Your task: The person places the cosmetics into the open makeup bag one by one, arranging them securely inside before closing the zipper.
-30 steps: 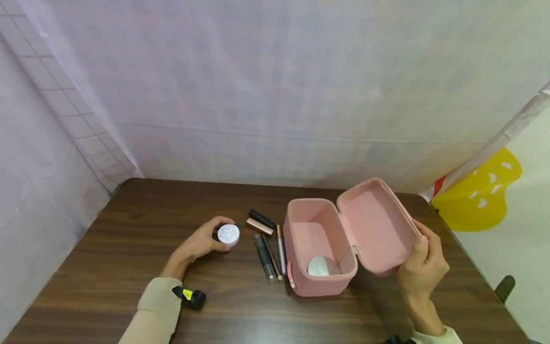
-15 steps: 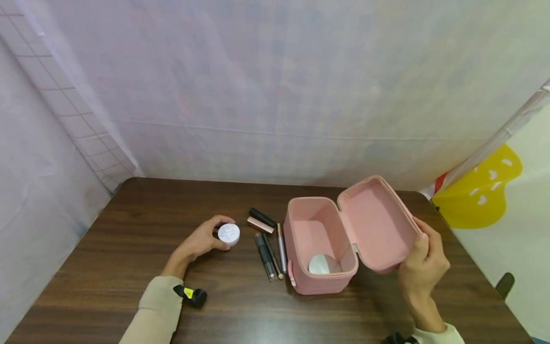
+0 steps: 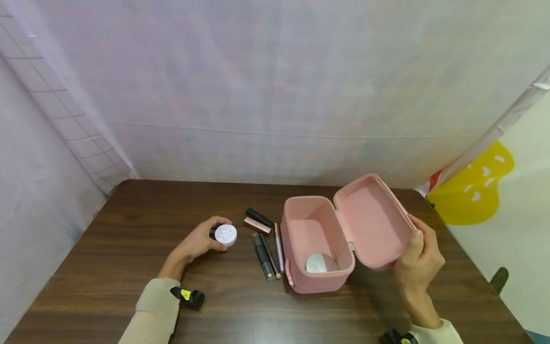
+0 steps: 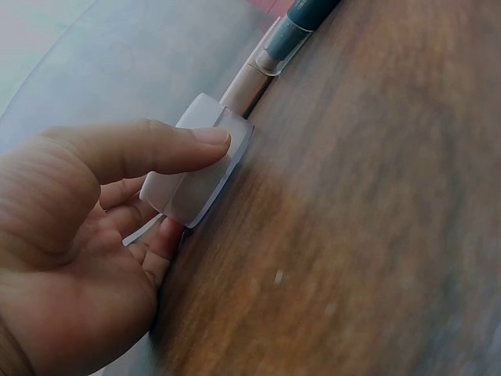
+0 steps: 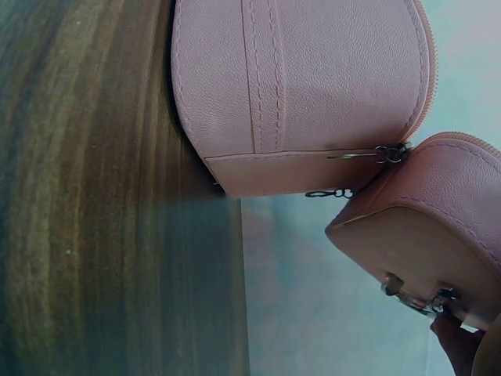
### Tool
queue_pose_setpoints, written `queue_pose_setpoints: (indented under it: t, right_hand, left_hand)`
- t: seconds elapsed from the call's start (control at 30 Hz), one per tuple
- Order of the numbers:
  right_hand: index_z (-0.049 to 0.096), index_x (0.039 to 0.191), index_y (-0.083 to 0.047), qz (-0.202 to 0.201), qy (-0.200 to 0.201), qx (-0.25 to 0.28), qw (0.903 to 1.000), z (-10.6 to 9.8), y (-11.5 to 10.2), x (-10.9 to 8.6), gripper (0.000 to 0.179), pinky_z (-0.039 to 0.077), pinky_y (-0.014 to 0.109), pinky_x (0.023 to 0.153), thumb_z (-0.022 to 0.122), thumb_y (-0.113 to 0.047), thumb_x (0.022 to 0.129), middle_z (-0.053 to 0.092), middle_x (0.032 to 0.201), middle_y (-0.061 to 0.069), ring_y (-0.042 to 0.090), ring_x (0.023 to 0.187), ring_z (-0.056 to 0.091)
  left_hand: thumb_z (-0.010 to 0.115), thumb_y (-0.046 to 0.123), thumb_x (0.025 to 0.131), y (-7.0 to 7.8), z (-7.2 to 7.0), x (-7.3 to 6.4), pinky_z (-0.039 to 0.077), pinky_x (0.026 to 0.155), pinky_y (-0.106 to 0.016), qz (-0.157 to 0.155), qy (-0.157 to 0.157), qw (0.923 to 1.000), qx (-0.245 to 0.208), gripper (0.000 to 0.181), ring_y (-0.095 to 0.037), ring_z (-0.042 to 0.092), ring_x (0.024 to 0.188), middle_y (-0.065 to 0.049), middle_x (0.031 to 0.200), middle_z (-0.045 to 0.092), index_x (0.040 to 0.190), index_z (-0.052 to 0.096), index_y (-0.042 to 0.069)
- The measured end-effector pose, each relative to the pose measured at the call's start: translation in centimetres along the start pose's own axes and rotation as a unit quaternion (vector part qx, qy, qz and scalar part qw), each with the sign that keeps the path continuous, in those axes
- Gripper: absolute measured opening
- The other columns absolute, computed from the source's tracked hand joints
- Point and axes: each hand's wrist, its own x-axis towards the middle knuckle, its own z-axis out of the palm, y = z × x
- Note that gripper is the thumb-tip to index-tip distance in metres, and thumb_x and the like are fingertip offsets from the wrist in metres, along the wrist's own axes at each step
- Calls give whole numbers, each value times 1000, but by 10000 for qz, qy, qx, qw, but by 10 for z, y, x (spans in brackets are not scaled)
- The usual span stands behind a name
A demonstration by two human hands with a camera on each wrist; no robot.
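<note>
My left hand [image 3: 199, 241] pinches a small round white jar [image 3: 226, 235] with a star on its lid between thumb and fingers. In the left wrist view the jar [image 4: 200, 189] stands right at the wood surface, thumb along its side. Over on the right, my right hand [image 3: 418, 267] grips the outer edge of the lid [image 3: 374, 222] of a pink makeup case [image 3: 320, 285], which is tilted back. A round whitish disc [image 3: 316, 263] lies inside the case. From the right wrist, the case [image 5: 337, 70] and hinged lid [image 5: 446, 211] show from outside, with a dark fingertip [image 5: 458, 341] by the lid's metal fittings.
Between jar and case lie several makeup pencils and tubes, among them a dark green pen [image 3: 262, 255], a silver-and-gold stick [image 3: 279, 248], a rose-gold bar [image 3: 258, 225] and a black tube [image 3: 259, 217]. A white curtain [image 3: 275, 95] hangs behind the brown wooden table [image 3: 107, 267].
The head view has shifted slightly, so everything sits a little further left. Both hands keep their holds on the jar and the lid.
</note>
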Motion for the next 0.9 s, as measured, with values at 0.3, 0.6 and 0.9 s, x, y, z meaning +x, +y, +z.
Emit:
queue_pose_setpoints:
  t: [0.3, 0.6, 0.9]
  right_hand:
    - [71, 104, 3, 38, -31, 14, 10000, -1, 13, -1, 32, 42, 13, 75, 45, -10, 90, 68, 98, 23, -1, 86, 60]
    - [71, 105, 2, 49, -51, -26, 10000, 0, 28, -2, 32, 42, 13, 75, 45, -11, 91, 68, 99, 21, 0, 88, 60]
    - [71, 105, 3, 21, -27, -24, 10000, -1, 23, -1, 33, 42, 13, 75, 45, -11, 90, 68, 98, 23, -1, 87, 59]
  left_hand:
    - [78, -7, 71, -3, 1, 1, 43, 78, -37, 47, -22, 9999, -92, 60, -32, 50, 98, -19, 120, 51, 125, 54, 2]
    - [78, -7, 70, -2, 1, 1, 42, 79, -37, 100, -2, 9999, -40, 60, -31, 50, 98, -18, 119, 53, 124, 55, 1]
    - [77, -10, 68, 1, -1, 2, 44, 78, -36, 136, -16, 9997, -225, 61, -32, 52, 98, -21, 120, 52, 125, 54, -2]
